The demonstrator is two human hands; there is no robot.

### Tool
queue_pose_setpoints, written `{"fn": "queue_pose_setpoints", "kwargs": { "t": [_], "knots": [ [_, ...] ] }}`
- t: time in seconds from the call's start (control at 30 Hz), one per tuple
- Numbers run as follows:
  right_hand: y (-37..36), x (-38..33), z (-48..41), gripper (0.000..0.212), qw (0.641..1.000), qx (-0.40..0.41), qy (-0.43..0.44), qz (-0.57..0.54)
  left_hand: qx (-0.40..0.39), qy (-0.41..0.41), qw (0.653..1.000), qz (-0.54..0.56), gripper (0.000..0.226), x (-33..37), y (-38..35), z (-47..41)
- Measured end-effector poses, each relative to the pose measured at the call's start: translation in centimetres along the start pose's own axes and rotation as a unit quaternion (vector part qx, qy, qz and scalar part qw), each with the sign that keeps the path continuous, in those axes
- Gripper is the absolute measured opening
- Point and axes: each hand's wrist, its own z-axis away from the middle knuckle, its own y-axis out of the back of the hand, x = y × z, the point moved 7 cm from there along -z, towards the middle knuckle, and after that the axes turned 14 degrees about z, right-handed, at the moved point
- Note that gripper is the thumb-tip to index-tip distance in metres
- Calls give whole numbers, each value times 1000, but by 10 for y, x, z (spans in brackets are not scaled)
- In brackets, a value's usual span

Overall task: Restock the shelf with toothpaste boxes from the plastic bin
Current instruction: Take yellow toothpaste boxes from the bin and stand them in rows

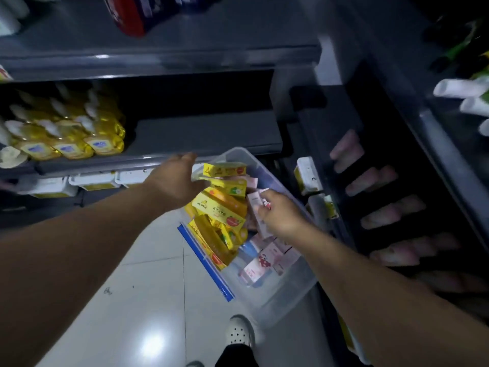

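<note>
- The plastic bin (277,292) sits on the floor just ahead of my shoe (239,331), its long side running away from me towards the shelves.
- Nearest me in the bin lie pink toothpaste boxes (260,263), loosely jumbled along its right side.
- My right hand (281,217) is down in that pink side, fingers curled round one pink box (255,202). The box stands on end in the pile, so I judge the lift is straight up and out.
- Left of it the yellow toothpaste boxes (219,207) are stacked slantwise, long axes across the bin.
- My left hand (177,178) reaches over the far yellow boxes with fingers stretched out and holding nothing. I cannot tell whether the palm touches the top box.
- Beyond the bin's far rim is the low shelf (206,133), with a bare stretch straight ahead; the left hand is the nearer one to it.
- Yellow bottles (68,133) fill that shelf's left end.
- To my right another shelf holds rows of pink items (370,181), too blurred to name.
</note>
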Motion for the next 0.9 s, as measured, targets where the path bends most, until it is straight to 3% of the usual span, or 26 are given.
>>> {"fn": "queue_pose_setpoints", "kwargs": {
  "t": [0.07, 0.3, 0.5, 0.7, 0.8, 0.9],
  "knots": [
    [-19, 4, -26, 19, 1000, -7, 26, 1, -1, 6, 1000, 3, 70, -7, -15, -25],
    [-84, 10, -96, 19, 995, -41, 77, 45, -22, 5, 1000, 16, 64, -36, -66, -95],
    [-114, 12, -120, 24, 981, -48, 79, 172, -41, -19, 999, -20, 68, -47, -101, -129],
    [-113, 7, -126, 28, 989, -38, 76, 118, -1, -37, 998, -55, 65, -54, -110, -141],
    [-125, 6, -115, 59, 991, -98, 65, -66, 17, -47, 997, -65, 54, -54, -106, -144],
    [-131, 14, -104, 86, 993, -95, 55, -34, 24, -55, 997, -45, 45, -52, -100, -142]
  ]
}}
